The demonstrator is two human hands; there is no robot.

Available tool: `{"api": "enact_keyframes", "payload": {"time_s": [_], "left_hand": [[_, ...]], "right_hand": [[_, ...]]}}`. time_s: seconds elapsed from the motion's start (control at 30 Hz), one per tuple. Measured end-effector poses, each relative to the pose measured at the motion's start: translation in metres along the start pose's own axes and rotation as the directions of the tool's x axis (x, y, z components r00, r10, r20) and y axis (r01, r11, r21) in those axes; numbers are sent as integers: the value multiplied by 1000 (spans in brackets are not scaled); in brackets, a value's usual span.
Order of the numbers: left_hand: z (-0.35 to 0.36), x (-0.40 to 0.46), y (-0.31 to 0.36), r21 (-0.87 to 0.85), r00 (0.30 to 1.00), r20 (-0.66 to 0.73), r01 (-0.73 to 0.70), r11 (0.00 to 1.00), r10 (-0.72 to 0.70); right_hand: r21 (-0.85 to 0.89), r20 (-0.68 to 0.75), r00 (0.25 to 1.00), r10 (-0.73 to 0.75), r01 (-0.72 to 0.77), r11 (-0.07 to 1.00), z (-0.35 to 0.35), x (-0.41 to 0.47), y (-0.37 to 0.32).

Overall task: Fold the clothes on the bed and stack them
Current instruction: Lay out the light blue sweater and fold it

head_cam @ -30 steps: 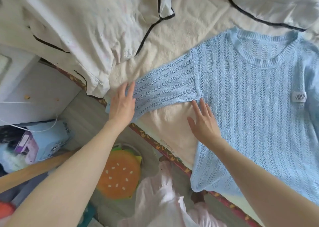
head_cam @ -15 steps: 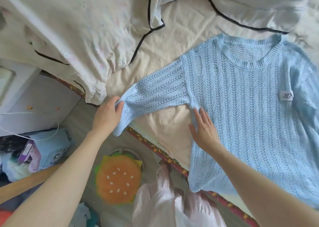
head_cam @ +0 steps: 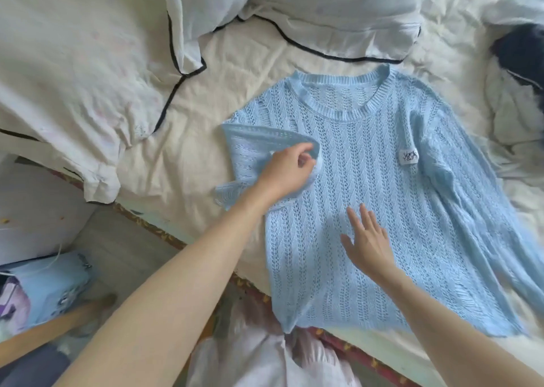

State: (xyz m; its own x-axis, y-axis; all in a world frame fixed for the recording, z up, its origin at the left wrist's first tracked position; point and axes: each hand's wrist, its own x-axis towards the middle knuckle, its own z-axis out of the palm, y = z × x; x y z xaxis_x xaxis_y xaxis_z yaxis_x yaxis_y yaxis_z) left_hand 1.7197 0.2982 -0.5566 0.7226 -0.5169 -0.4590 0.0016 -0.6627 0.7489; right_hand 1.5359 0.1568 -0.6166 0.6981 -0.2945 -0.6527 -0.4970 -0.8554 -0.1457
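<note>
From the head camera, the light blue knit sweater lies face up on the cream bed, and its sleeve, stretched out toward the bed's edge half a second ago, has now been carried inward across the chest. The left hand is closed on the sleeve's cuff, while the right hand, fingers spread and gripping nothing, rests flat on the front. That looks like the first fold started; the other sleeve and the body remain.
</note>
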Motion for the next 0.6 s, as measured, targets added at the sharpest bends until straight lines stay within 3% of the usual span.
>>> {"api": "enact_keyframes", "payload": {"time_s": [0.07,0.17,0.27,0.4,0.47,0.53,0.6], "left_hand": [[15,7,-14,123,998,33,55,991,-60],[21,3,-46,319,985,-112,161,934,-132],[20,-9,-69,517,962,-168,272,811,-216],[25,-14,-61,617,955,-225,291,731,-191],[35,-13,-39,559,960,-224,270,784,-170],[50,-15,-11,451,973,-207,190,872,-105],[73,-13,22,333,987,-160,75,940,-22]], "right_hand": [[-23,28,1000,-9,9,1000,2,0,21],[-77,41,998,-39,42,996,6,1,43],[-116,59,997,-55,61,991,12,0,56],[-63,91,992,-85,91,994,16,4,64],[58,90,990,-112,107,993,13,9,68],[294,13,995,-97,89,952,5,12,74],[603,-40,999,36,-4,798,-6,11,82]]}}
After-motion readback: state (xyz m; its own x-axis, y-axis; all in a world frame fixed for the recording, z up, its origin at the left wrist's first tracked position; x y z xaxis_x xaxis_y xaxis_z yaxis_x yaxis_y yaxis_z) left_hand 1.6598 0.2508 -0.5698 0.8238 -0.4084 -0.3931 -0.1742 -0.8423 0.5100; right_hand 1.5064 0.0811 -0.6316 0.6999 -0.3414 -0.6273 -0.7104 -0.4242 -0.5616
